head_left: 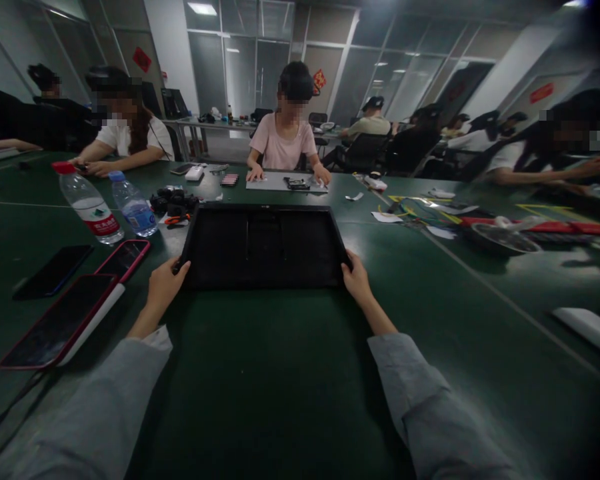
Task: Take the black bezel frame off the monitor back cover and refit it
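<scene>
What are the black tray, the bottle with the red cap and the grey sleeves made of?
The black tray looks like dull plastic, though painted metal is possible: it is evenly dark with stiff, straight edges. The bottle with the red cap seems to be clear, shiny plastic, because you can see through its upper part. The grey sleeves look like soft, matte cloth, since they crease.

Open surface (270,373) near side of black tray-like panel (220,250), room to pass between the sleeves (425,393); panel's left and right ends blocked by left hand (169,283) and right hand (356,277). Left tight: phones (63,327), two upright bottles (94,210), black clutter (173,200). Far: narrow strip, then grey board (265,182). Right: wide open lane, cables (415,212) and round dish (503,239) obstruct farther out, white object (587,327) at right edge
</scene>
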### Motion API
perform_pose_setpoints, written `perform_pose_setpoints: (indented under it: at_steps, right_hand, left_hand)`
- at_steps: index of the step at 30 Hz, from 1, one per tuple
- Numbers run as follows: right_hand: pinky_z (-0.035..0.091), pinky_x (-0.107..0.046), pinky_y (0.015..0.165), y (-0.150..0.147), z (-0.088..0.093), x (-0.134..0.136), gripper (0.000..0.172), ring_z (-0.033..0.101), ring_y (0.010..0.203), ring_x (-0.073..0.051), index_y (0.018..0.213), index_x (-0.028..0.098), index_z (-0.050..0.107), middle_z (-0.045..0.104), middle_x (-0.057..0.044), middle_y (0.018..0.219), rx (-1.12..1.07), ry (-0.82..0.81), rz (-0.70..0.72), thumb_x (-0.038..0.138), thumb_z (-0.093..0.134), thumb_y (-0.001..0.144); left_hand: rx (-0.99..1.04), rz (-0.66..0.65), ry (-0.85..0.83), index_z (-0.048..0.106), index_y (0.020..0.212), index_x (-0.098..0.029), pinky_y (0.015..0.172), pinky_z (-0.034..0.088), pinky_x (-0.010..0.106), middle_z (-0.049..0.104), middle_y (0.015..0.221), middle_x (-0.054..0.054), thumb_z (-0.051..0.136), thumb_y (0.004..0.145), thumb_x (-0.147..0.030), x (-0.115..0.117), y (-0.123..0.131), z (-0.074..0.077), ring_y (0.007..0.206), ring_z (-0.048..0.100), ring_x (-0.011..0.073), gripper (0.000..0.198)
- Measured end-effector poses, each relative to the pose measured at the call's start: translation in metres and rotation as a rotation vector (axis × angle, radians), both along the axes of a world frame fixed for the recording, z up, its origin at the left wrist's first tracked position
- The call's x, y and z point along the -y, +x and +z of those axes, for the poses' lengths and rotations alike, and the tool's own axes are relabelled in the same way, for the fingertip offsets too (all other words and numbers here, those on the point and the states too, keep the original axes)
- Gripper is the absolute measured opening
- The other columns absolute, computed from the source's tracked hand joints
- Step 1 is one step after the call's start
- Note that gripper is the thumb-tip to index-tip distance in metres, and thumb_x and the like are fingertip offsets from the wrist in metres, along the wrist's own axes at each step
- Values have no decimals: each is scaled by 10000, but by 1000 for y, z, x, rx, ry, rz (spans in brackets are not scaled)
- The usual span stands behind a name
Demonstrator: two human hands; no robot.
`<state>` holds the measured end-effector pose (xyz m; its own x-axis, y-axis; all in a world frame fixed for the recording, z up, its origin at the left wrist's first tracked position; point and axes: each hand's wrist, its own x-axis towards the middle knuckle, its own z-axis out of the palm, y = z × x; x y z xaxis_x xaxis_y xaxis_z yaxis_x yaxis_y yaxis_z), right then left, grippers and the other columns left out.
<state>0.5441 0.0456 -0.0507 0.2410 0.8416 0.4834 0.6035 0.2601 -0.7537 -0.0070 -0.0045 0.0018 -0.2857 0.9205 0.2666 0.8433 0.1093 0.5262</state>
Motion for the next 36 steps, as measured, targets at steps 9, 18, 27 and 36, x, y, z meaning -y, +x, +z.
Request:
perform_pose_setpoints:
  at_steps: [9,18,27,36]
  right_hand:
    - [574,-560,965,10,2,11,650,691,1039,-291,1367,219,526,696,-120,1126,-218,-143,103,366,607,739]
    - [502,-597,1054,9,8,32,594,668,1112,-335,1384,192,531,683,-169,1207,93,-87,-5,488,531,870]
    - [395,-627,1177,0,15,29,564,589,1308,-362,1353,177,576,642,-196,1361,106,-38,-14,458,534,865]
    - [613,-568,948,4,29,14,891,728,1071,-311,1587,264,389,739,-99,1218,-398,-340,231,547,693,800]
  left_hand:
    - [36,40,-79,680,1337,-150,884,556,354,782,1143,144,569,937,-515,1,-11,1,1042,740,288,553]
    - [-318,-62,-179,699,1188,-152,858,529,376,765,1131,168,381,1030,-411,16,2,26,1027,732,313,440]
    - [-218,-24,-85,667,1291,-126,892,543,429,763,1141,197,435,1014,-482,12,-4,9,1041,731,354,508]
    - [39,-19,-23,715,1274,-173,887,553,372,782,1147,147,539,945,-545,6,-13,-2,1025,740,297,527]
